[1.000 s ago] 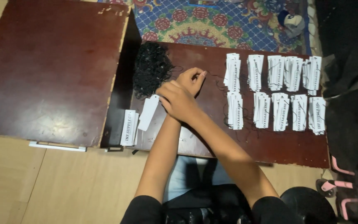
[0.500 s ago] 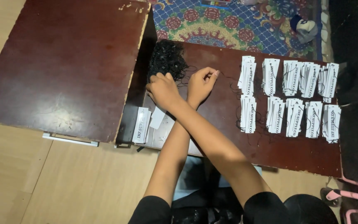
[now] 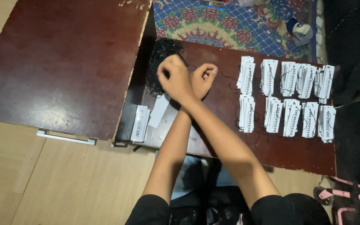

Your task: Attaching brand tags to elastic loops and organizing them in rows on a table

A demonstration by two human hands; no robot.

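Observation:
My forearms cross over a dark brown board [image 3: 230,150]. My right hand [image 3: 173,77] lies on top, closed in a fist beside a heap of black thread [image 3: 160,56]. My left hand [image 3: 203,78] is just right of it, fingers curled in. A thin black thread [image 3: 190,66] runs between the two fists. A single white paper tag [image 3: 159,110] lies just below the hands. A small stack of white tags [image 3: 140,123] sits at the board's left edge.
Two rows of bundled white tags [image 3: 288,98] with black strings lie on the right of the board. A larger dark red tabletop [image 3: 59,62] is on the left. A patterned rug [image 3: 230,25] lies beyond, with pink sandals [image 3: 338,198] at lower right.
My hands, close together a second ago, have pulled apart with the wrists crossed. The right fist moved left toward the thread heap. The view shifted slightly.

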